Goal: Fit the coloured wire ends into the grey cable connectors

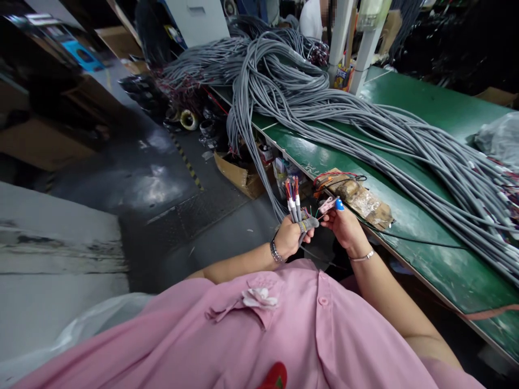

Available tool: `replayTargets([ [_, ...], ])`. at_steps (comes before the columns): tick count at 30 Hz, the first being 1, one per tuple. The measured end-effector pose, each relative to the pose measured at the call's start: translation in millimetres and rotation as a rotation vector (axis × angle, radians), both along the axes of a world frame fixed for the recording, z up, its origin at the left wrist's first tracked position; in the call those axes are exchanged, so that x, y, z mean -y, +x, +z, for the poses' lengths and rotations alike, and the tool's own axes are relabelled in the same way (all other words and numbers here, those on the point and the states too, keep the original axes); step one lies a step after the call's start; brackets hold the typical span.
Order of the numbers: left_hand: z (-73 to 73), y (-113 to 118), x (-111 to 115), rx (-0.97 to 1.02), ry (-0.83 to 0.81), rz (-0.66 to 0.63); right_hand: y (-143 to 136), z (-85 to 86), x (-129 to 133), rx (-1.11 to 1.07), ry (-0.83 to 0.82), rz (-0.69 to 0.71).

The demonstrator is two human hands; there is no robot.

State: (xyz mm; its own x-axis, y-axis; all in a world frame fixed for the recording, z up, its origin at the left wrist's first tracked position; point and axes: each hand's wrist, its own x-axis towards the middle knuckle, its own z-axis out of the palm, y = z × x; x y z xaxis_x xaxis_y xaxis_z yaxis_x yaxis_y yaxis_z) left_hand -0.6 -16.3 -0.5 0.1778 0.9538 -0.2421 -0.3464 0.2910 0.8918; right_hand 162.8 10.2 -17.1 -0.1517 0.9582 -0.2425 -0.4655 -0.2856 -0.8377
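My left hand (290, 236) is closed around a few grey multi-core cables (295, 209). Their white-collared ends point upward, with bundles of coloured wires (291, 187) fanning out. A grey cover sits on the left thumb, and a few thin wires stick out beside it. Close by on the right, my right hand (344, 226) has blue wrapping on its thumb tip. It pinches a small pale pink piece (326, 205) near those thin wires; I cannot make out its kind.
A thick pile of grey cables (284, 81) lies across the green table (409, 92). At the table's near edge is a taped cardboard piece (360, 200) with red and black leads. An open carton (239, 174) stands on the floor. Someone in a white top (311, 19) is behind.
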Motion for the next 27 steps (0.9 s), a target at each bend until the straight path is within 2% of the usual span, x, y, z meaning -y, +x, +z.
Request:
replayTargets([
  [6, 2.7, 3.4, -4.5, 0.023, -0.003, 0.014, -10.2, 0.4, -2.2, -0.129, -0.019, -0.050],
  [13, -6.3, 7.8, -5.9, -0.008, -0.012, -0.017, -17.6, -1.6, -2.6, -0.176, -0.016, -0.170],
  [21, -4.9, 1.8, 1.6, 0.024, -0.001, 0.010, -8.8, 0.4, 9.6, -0.167, -0.078, 0.024],
  [24, -6.1, -0.9, 5.5, 0.023, 0.004, 0.029, -7.7, -0.5, 22.4, -0.113, -0.004, 0.106],
  [27, -9.4, -0.9, 8.1, 0.010, 0.012, 0.045, -12.5, -0.9, 33.0, -0.014, 0.085, 0.065],
])
